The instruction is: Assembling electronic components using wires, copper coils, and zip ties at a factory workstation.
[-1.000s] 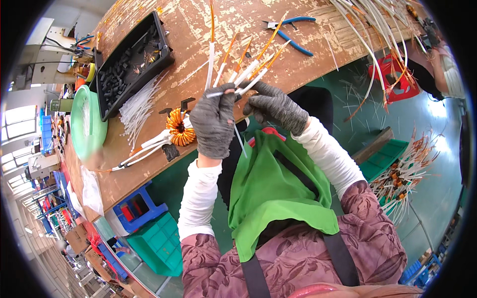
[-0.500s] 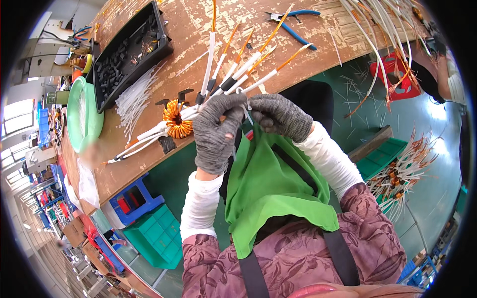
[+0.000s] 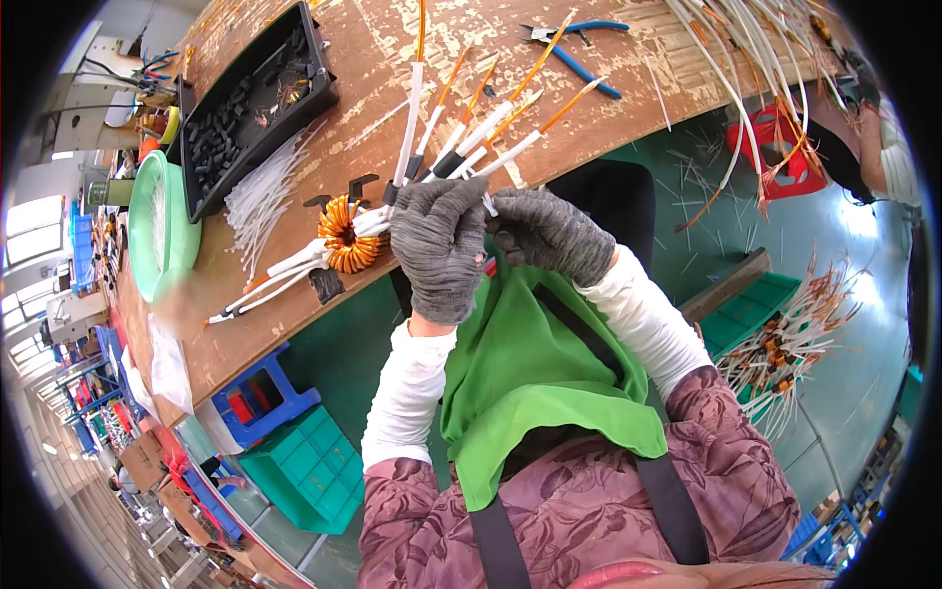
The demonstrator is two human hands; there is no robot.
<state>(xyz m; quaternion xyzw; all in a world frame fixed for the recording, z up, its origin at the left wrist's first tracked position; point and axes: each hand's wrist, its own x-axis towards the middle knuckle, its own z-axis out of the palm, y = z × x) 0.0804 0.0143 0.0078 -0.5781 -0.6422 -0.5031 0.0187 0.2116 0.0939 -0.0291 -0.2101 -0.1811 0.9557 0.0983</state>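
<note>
A copper-wound ring coil (image 3: 348,234) lies at the table's front edge, with a fan of white-sleeved wires (image 3: 473,131) spreading from it. Several of these wires have black sleeve pieces and bare orange ends. My grey-gloved left hand (image 3: 440,245) is closed over the bundle, its back toward me. Close beside it, my right hand (image 3: 554,234), also gloved, has its fingers bent together in a pinch. A thin white strip (image 3: 489,204) shows between the two hands at the right fingertips; its lower part is hidden.
Blue-handled cutters (image 3: 579,59) lie at the back of the table (image 3: 392,98). A black tray (image 3: 260,118) of small black pieces, loose white tubes (image 3: 263,201) and a green basin (image 3: 157,226) are on the left. More wires (image 3: 760,59) overhang the right edge near another person's arm (image 3: 873,137).
My left hand has turned and moved slightly right, its back now covering more of the wires. The white strip, earlier looped above my fingers, now shows only briefly between the hands.
</note>
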